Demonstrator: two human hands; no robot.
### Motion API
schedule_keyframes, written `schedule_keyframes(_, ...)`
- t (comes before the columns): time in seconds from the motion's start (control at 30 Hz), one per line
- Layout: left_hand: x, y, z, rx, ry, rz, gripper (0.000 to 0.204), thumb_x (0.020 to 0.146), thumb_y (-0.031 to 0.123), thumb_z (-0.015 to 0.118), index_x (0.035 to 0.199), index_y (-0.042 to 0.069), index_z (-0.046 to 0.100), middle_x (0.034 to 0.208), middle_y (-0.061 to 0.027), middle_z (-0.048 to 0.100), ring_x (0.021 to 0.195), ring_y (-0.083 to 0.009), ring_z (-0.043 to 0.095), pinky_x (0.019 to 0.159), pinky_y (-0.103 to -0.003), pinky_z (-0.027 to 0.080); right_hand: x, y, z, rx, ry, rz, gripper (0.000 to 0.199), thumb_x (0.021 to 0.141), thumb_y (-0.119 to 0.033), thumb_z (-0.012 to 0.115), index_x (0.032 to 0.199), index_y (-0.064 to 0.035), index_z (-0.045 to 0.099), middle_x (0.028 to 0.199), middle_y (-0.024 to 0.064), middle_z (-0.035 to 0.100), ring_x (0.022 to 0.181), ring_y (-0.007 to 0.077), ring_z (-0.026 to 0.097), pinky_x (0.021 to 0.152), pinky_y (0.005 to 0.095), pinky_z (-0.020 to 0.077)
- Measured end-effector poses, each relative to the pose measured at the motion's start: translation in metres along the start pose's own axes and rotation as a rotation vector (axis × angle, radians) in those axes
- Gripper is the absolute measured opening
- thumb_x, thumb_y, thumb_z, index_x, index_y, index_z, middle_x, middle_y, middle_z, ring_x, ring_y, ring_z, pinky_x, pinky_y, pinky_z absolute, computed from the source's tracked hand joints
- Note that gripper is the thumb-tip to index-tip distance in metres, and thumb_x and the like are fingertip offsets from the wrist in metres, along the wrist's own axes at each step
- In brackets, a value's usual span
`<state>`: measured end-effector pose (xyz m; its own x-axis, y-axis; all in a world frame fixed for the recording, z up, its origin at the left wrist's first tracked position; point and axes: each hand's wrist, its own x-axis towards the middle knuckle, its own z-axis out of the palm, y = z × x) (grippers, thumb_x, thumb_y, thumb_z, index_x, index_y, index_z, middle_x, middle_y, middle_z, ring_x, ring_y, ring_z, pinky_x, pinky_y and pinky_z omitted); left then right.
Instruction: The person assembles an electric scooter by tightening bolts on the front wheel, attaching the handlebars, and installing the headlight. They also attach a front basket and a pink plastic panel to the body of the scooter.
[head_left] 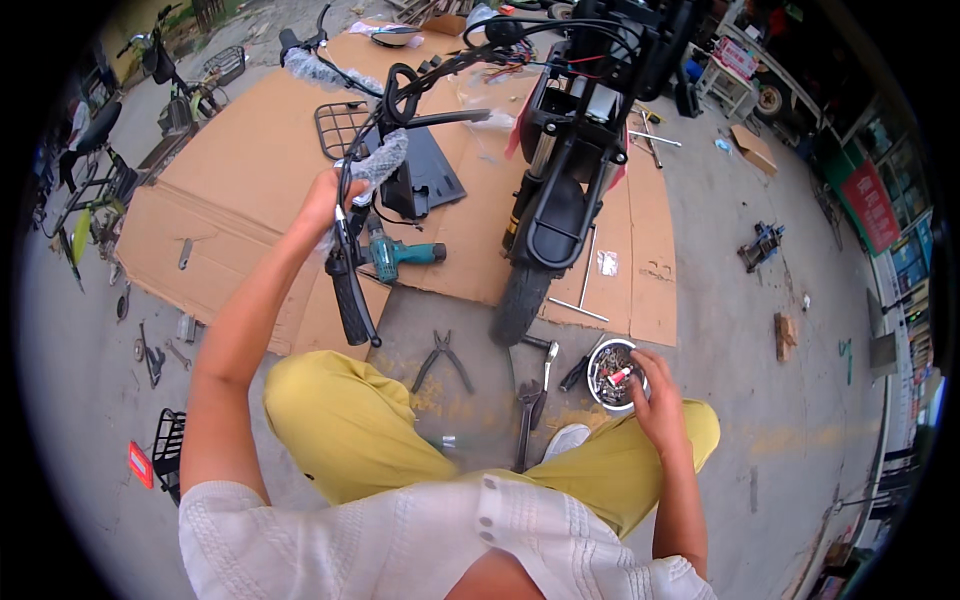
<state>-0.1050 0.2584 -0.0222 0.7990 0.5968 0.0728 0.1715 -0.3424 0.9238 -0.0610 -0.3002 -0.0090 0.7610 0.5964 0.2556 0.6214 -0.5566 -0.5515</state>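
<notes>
My left hand (332,196) is wrapped round a black handlebar (350,235), which is partly covered in clear plastic wrap (385,160). A brake lever and black grip (350,305) hang toward me below that hand. My right hand (657,400) reaches to the right rim of a white bowl (592,388) of small metal fasteners, its fingers apart. A small red-and-white tube (620,376) lies on the fasteners near those fingertips. Beyond my knees stands the black front wheel (522,305) of an electric bike, with its fender and fork.
A teal cordless drill (400,252) lies on flattened cardboard (240,220). Pliers (443,362), an adjustable wrench (530,410) and a ratchet (549,365) rest on the concrete between my legs. A T-handle wrench (585,290) is beside the wheel. A cardboard box (753,148) stands farther right.
</notes>
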Motion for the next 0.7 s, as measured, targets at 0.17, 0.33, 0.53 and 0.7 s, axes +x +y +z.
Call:
schedule_keyframes(0.17,-0.005,0.031,-0.01,0.012,0.014,-0.016,0.027,0.076,0.022,0.07,0.061,0.006,0.055,0.054,-0.0009,0.05,0.047,-0.0104,0.044,0.045,-0.03,0.033,-0.018,0.017,-0.014,0.142,0.055,0.037,0.031,0.085,0.0,0.057,0.117,-0.0007,0.057,0.118,0.0151,0.058,0.107,0.0339,0.057,0.088,0.037,0.0477)
schedule_keyframes(0.33,-0.01,0.042,-0.012,0.066,0.135,-0.016,0.025,0.076,0.021,0.07,0.063,0.006,0.056,0.054,-0.0006,0.051,0.046,-0.0107,0.045,0.044,-0.03,0.033,-0.031,0.018,-0.023,0.195,0.112,-0.107,0.031,0.085,-0.001,0.059,0.116,-0.0015,0.058,0.119,0.0142,0.057,0.106,0.0325,0.058,0.084,0.0355,0.0502)
schedule_keyframes(0.53,-0.047,0.06,0.004,-0.065,0.215,0.024,0.022,0.079,0.018,0.068,0.063,0.008,0.055,0.053,0.0012,0.049,0.043,-0.0092,0.042,0.04,-0.028,0.027,-0.009,0.035,-0.057,0.274,0.126,-0.111,0.028,0.085,0.001,0.057,0.113,-0.0002,0.06,0.117,0.0166,0.058,0.103,0.0336,0.059,0.085,0.0353,0.0495)
schedule_keyframes(0.7,-0.042,0.058,-0.002,-0.113,0.296,0.261,0.028,0.084,0.022,0.064,0.063,0.011,0.048,0.046,0.005,0.038,0.036,-0.0067,0.036,0.035,-0.025,0.024,0.086,0.015,-0.067,0.197,0.163,-0.316,0.026,0.084,0.002,0.055,0.11,0.001,0.06,0.111,0.016,0.06,0.1,0.0341,0.06,0.085,0.0365,0.0486)
